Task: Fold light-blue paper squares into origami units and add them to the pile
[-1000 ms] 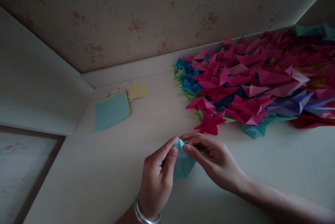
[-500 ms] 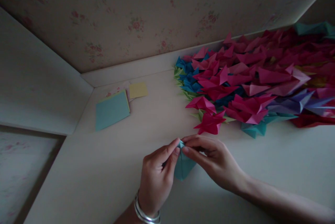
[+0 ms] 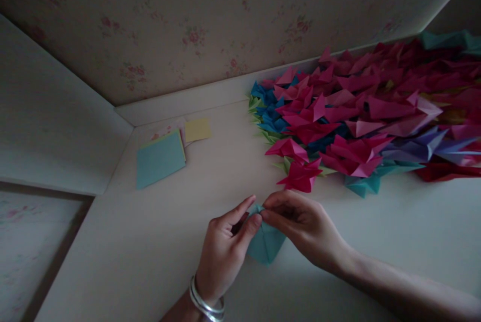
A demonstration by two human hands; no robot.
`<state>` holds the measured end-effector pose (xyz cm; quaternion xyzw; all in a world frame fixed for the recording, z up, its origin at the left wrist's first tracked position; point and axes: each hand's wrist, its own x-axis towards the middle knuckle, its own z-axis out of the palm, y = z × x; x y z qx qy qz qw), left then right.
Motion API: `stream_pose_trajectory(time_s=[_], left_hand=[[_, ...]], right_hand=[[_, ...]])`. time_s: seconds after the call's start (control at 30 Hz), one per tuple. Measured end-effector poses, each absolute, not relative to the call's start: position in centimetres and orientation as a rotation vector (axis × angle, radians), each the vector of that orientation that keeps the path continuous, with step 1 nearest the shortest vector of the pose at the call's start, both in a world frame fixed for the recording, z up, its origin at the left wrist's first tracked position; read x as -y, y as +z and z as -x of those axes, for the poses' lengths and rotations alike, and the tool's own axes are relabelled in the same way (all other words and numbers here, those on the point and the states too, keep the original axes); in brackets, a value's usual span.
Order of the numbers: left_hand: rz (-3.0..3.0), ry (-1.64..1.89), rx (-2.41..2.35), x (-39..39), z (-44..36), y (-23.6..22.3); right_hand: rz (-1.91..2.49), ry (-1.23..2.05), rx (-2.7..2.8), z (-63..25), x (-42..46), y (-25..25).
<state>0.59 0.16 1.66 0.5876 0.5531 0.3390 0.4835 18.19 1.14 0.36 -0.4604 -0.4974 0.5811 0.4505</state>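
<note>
Between my hands, low in the middle of the head view, is a light blue folded origami paper with a crease down its centre and a point at the bottom. My left hand, with silver bangles at the wrist, has its thumb pressed on the paper's upper left; its index finger is raised and apart from the thumb. My right hand pinches the top of the paper between thumb and forefinger. Those fingers partly hide the upper folds.
Folded paper pieces, mostly pink with some blue, green and purple, are heaped at right on the white table. A stack of light blue paper squares and a small yellow paper lie back left. Flowered wallpaper rises behind.
My left index finger has lifted off the paper's top, and that hand has shifted slightly left. More of the paper's top shows, and its lower point has swung slightly right.
</note>
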Motion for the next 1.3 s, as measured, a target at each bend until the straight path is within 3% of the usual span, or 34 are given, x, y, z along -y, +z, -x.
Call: stream_pose_trajectory(time_s=[0.53, 0.97, 1.3], left_hand=[[-1.131, 0.735, -1.081, -0.60, -1.13, 2.08], [-1.676, 0.685, -1.420, -0.06, -0.90, 2.20], [-1.612, 0.586, -1.374, -0.23, -0.65, 1.97]], right_hand=[[1.160, 1.458, 1.178, -18.01, -1.64, 0.41], [1.186, 1.506, 1.222, -18.37, -1.84, 0.27], [1.192, 1.549, 1.287, -18.52, -1.79, 0.23]])
